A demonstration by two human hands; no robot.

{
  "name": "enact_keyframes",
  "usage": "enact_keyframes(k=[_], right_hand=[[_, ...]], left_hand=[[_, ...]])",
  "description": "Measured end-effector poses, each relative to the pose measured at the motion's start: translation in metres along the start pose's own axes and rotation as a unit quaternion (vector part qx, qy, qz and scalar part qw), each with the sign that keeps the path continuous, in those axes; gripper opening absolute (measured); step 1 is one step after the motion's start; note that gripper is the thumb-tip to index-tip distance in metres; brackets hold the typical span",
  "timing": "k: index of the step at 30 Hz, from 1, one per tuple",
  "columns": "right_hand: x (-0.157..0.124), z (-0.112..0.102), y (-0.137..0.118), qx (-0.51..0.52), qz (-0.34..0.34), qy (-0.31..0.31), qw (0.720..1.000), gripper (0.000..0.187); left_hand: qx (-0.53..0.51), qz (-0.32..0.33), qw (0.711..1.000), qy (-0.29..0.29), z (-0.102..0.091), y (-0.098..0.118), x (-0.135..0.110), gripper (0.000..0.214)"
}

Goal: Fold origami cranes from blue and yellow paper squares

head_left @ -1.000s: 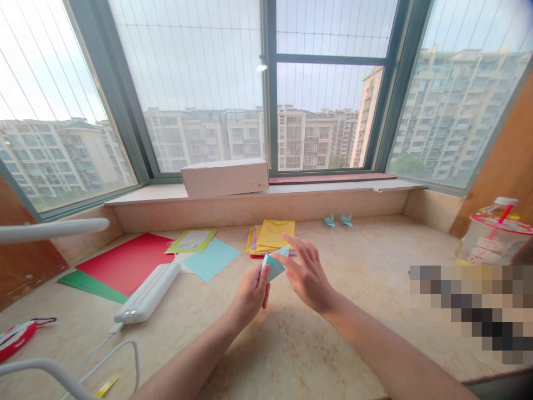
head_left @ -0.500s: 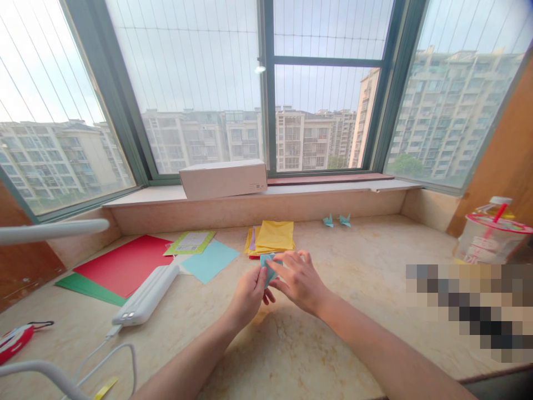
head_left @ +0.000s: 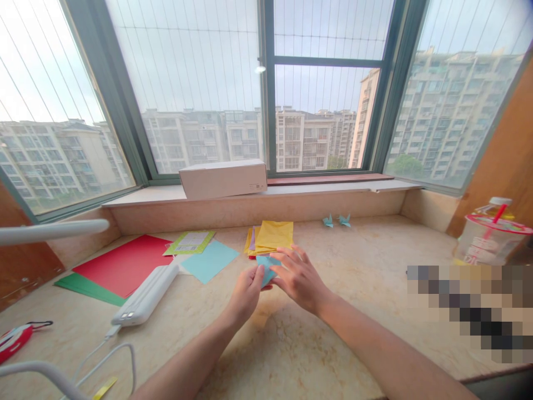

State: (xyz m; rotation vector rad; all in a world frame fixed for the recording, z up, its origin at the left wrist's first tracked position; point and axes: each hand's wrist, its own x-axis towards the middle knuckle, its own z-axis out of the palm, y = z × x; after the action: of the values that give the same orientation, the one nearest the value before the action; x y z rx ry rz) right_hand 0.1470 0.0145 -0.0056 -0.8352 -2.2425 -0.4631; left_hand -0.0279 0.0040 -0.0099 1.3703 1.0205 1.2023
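A small piece of light blue folded paper (head_left: 267,265) is held above the countertop between my two hands. My left hand (head_left: 247,290) is closed on its left side, thumb on top and the other fingers mostly hidden underneath. On the right edge, my right hand (head_left: 303,282) grips the paper with thumb and index finger, its other fingers raised and spread. Just beyond the hands lies a stack of yellow folded paper pieces (head_left: 275,235), with bits of purple and red showing. Two small light blue paper cranes (head_left: 328,221) stand further back to the right.
Left of my hands lie a flat light blue sheet (head_left: 211,261), a green-edged packet (head_left: 190,243), red sheets (head_left: 125,261) and a white power bank (head_left: 145,295) with a cable. A white box (head_left: 225,180) sits on the sill. A lidded drink cup (head_left: 489,239) stands right.
The blue paper has turned in my hands and shows a broader face. My right hand's fingers have lifted and spread slightly; my left fingers have tucked further under the paper.
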Motion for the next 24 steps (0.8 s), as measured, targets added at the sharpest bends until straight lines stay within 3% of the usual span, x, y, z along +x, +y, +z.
enact_keyframes(k=[6, 13, 18, 24], right_hand=[[0.002, -0.004, -0.005, 0.017, -0.046, -0.021, 0.999, 0.019], [0.003, -0.007, -0.01, 0.054, -0.02, -0.018, 0.998, 0.023], [-0.001, 0.0, -0.008, 0.187, 0.1, 0.018, 0.977, 0.012], [-0.001, 0.012, -0.01, 0.366, 0.242, 0.073, 0.896, 0.018]], left_hand=[[-0.123, -0.048, 0.991, 0.0, -0.001, 0.003, -0.001, 0.04], [-0.211, -0.096, 0.972, 0.03, 0.001, 0.006, -0.001, 0.025], [-0.203, -0.114, 0.972, -0.002, 0.004, 0.011, -0.006, 0.032], [-0.172, -0.081, 0.98, -0.057, 0.002, 0.008, -0.006, 0.047]])
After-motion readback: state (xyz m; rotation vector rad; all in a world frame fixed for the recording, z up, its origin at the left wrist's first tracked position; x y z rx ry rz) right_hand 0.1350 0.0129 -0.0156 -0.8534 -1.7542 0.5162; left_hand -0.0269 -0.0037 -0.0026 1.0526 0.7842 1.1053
